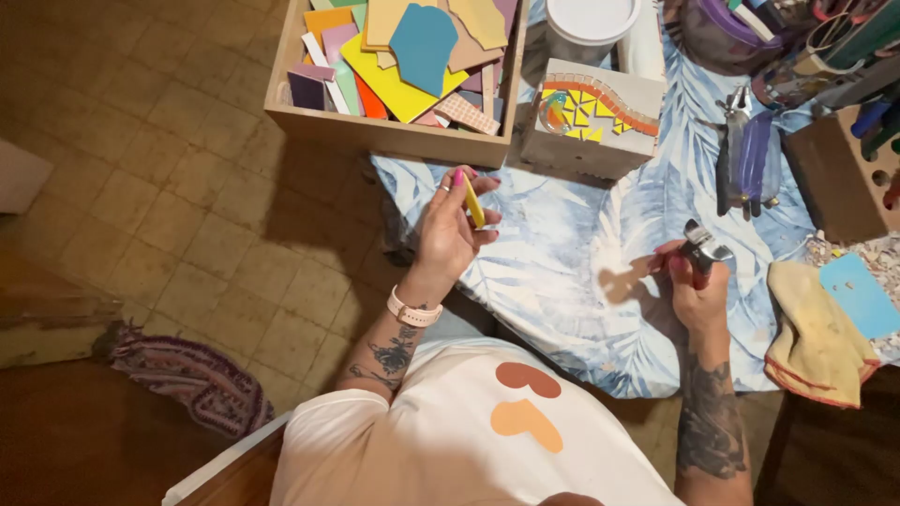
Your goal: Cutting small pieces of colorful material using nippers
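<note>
The left hand (450,230) pinches a thin yellow tile (473,201) that stands almost upright, and the right hand (694,286) squeezes metal nippers (705,251) off to the right side, well apart, both above the blue leafy cloth (572,272).

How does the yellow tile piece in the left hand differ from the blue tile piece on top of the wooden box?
The yellow tile piece is a narrow strip, pinched in the left hand; the blue tile piece is broad and irregular. The yellow one is held edge-on over the table, while the blue one lies flat in the wooden box. Both are plain-coloured.
</note>
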